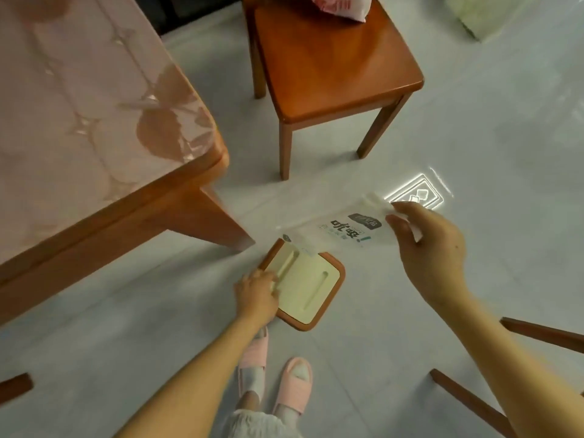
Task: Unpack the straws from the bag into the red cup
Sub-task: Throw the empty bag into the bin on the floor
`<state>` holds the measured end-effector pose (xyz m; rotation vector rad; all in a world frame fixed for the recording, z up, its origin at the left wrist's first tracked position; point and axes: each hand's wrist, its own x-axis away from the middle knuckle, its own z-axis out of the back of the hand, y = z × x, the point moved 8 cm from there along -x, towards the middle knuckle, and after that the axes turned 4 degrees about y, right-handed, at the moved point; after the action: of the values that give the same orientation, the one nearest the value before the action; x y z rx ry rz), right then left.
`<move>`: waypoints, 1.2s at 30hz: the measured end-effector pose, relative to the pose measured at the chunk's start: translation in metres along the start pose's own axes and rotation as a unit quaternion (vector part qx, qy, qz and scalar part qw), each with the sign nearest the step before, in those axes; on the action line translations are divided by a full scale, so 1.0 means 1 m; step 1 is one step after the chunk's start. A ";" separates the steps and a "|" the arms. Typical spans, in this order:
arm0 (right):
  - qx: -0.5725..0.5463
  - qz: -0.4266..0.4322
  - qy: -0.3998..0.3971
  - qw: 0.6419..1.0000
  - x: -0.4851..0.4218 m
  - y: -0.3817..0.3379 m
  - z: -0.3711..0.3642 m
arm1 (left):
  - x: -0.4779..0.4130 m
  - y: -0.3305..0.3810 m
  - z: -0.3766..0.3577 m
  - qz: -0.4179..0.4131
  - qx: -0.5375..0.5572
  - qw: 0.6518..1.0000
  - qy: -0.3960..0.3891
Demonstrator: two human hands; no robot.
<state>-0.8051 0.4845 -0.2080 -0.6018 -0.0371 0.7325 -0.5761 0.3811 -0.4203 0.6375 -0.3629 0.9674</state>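
My right hand [433,248] pinches one end of a clear plastic bag [347,229] with black printed characters and holds it stretched out above the floor. The bag looks flat, and I see no straws in it. Its far end hangs over a small floor bin [335,270] with a brown rim and a cream lid. My left hand [257,295] is down at the bin, with its fingers curled on the edge of the lid's left flap, which is tilted up. Neither a red cup nor any straws are in view.
A wooden table [94,121] with a pink patterned cover fills the left. A wooden stool [331,64] stands ahead with a pink-and-white bag [341,4] on it. Chair legs [537,335] jut in at the right. My feet in pink slippers [295,384] stand just behind the bin.
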 end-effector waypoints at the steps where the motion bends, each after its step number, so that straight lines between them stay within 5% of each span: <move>1: -0.017 0.011 -0.003 1.000 -0.002 0.005 -0.014 | -0.007 0.001 -0.027 -0.005 -0.028 0.999 -0.023; 4: -0.088 0.006 -0.025 0.996 -0.009 0.020 -0.052 | -0.023 -0.003 -0.094 -0.007 -0.050 0.995 -0.080; 8: -0.141 -0.006 -0.084 0.986 -0.017 0.037 -0.097 | -0.045 -0.028 -0.147 0.102 0.105 0.975 -0.167; 11: -0.165 0.025 -0.144 0.975 -0.022 0.037 -0.123 | -0.048 -0.030 -0.164 0.066 0.071 0.974 -0.204; 16: -0.098 0.190 -0.219 0.952 -0.020 0.017 -0.156 | -0.041 -0.009 -0.140 -0.088 -0.069 0.990 -0.085; 23: 0.081 0.303 -0.324 0.893 0.031 0.021 -0.245 | -0.020 0.009 -0.133 -0.139 -0.260 0.955 -0.024; 32: 0.221 0.257 -0.486 0.806 0.090 0.037 -0.348 | -0.023 0.003 -0.128 -0.181 -0.208 0.961 0.017; 36: 0.220 0.134 -0.561 0.787 0.111 0.061 -0.386 | -0.019 0.011 -0.117 -0.226 -0.185 0.955 0.053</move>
<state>-0.6684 0.3962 -0.5801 0.3627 -0.8820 1.2523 -0.5940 0.4492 -0.5163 0.3025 -0.2756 0.4731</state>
